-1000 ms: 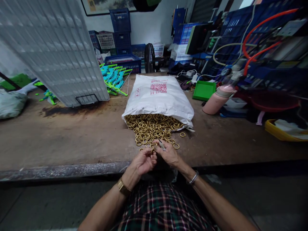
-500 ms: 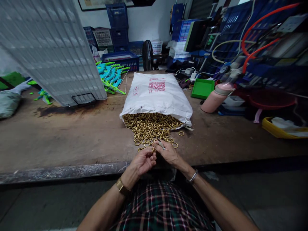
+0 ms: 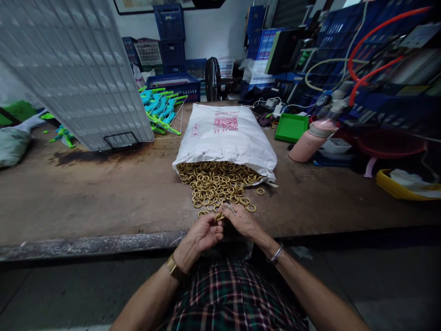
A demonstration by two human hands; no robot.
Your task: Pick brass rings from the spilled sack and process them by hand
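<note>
Left hand point(image 3: 206, 233) pinches 1 brass ring point(image 3: 219, 216) at the table edge point(image 3: 103, 244) | right hand point(image 3: 243, 220) grips a small metal tool point(image 3: 230, 208), tip pointing away | best kept steady, fingertips close | ring pile point(image 3: 217, 186) spills toward the person; white sack point(image 3: 225, 138) lies lengthwise, mouth nearest.

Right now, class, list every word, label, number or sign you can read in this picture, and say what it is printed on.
No text can be read.
White sack: red print with a QR-like square, too small and blurred.
Framed picture on the wall: marks too blurred.
Blue crates: no readable label.
Left hand, right hand, brass rings: no writing visible.
</note>
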